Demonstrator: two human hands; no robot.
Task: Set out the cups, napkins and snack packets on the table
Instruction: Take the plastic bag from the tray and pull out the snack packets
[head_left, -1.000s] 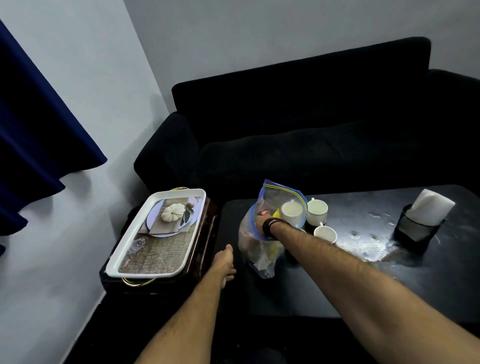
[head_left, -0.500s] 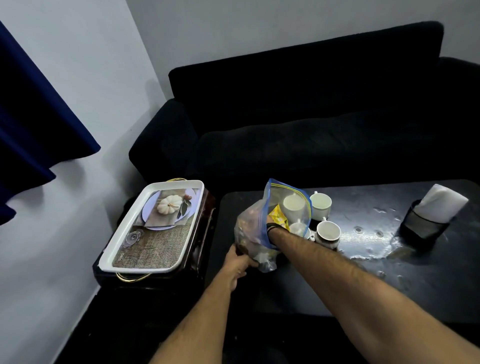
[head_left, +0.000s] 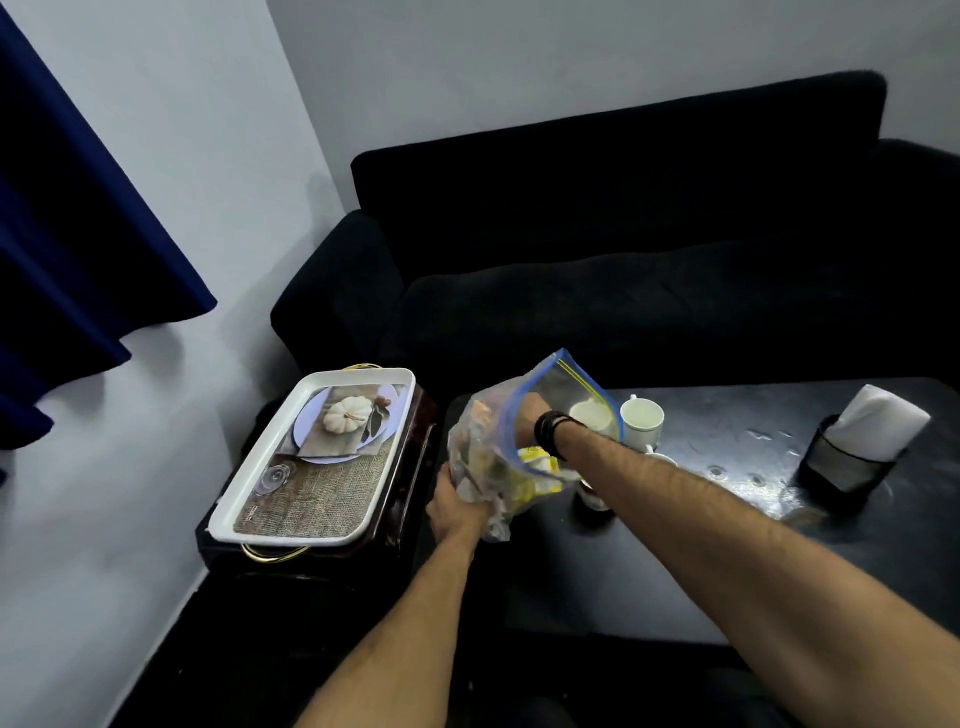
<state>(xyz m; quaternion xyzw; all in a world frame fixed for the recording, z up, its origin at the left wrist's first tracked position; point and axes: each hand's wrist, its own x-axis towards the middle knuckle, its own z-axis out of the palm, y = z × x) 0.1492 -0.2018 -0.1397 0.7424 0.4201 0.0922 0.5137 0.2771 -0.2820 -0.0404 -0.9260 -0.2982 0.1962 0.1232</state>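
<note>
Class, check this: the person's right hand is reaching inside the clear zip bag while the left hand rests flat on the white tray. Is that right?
Not quite. In the head view the left hand grips the bottom of the zip bag, not the white tray. The right hand is indeed inside the bag.

A black sofa (head_left: 623, 249) stands against pale grey walls (head_left: 249, 156), beside a dark blue curtain (head_left: 67, 218).

Both forearms are bare from the lower edge of the view up to the wrists, with no sleeves showing, and both carry visible hair. Just behind the right hand (head_left: 531, 415), a stack of thin black bands (head_left: 550, 432) circles the wrist. The left hand (head_left: 457, 506) wears nothing: no ring, watch or band is visible on it.
</note>
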